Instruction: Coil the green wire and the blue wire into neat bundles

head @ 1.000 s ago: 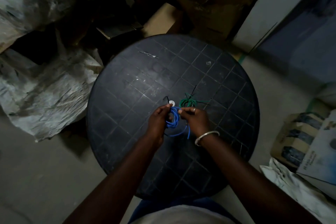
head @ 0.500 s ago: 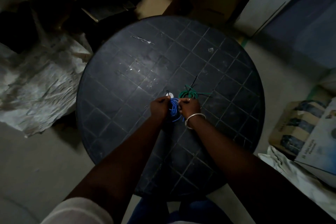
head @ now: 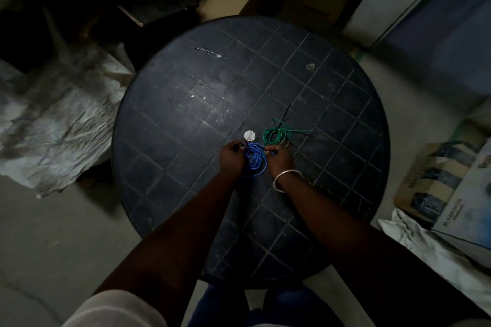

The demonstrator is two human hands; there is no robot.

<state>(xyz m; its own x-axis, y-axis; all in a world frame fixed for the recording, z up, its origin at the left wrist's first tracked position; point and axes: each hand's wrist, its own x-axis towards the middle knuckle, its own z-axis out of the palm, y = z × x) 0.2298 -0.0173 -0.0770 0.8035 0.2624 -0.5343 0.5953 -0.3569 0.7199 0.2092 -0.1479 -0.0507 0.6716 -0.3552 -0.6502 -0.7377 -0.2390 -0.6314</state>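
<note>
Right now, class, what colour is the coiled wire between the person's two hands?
Blue: the coiled blue wire shows best in the head view, the only one.

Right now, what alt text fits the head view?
A left hand and a right hand grip a loosely coiled blue wire on a round dark table. A coiled green wire and a small white disc lie just beyond.

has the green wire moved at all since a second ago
No. The green wire lies in the same spot just right of the small white disc on the table; only the camera has shifted.
</note>
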